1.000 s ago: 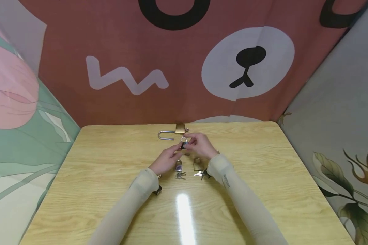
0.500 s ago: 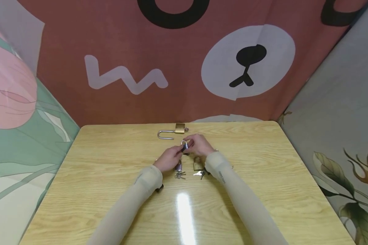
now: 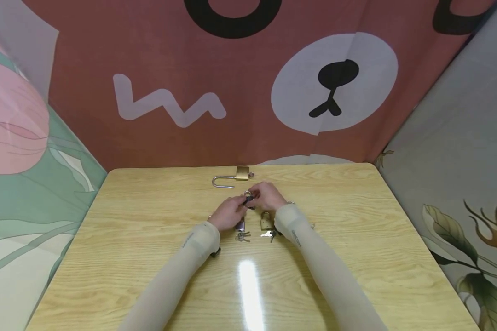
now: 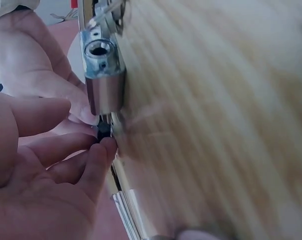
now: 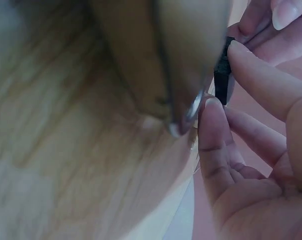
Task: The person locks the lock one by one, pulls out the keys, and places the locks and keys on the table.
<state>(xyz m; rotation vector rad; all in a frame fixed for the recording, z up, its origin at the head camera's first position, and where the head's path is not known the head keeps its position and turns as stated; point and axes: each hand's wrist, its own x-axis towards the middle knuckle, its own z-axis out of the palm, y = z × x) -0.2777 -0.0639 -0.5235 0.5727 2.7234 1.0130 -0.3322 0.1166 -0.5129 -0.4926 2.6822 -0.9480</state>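
Both hands meet over the middle of the table around a small black padlock (image 3: 248, 200) with a silvery shackle. My left hand (image 3: 228, 213) grips it from the left, my right hand (image 3: 267, 196) from the right. In the right wrist view, thumb and fingers pinch the black body (image 5: 222, 75); the left fingers (image 5: 290, 40) are just beyond it. A purple padlock (image 4: 107, 92), keyhole visible, stands out in the left wrist view. It lies just below the left hand in the head view. A brass padlock (image 3: 267, 222) lies below the right hand.
An opened brass padlock (image 3: 242, 174) with a long shackle (image 3: 222, 182) lies near the table's back edge. Bunches of small keys (image 3: 243, 236) and larger keys (image 3: 269, 235) lie in front of the purple and brass padlocks. Printed cloth (image 3: 170, 142) hangs behind the wooden table (image 3: 149, 230).
The black padlock has come down slightly and tipped from upright to a slant, more covered by fingers. The left hand has shifted right, now covering part of the purple padlock.
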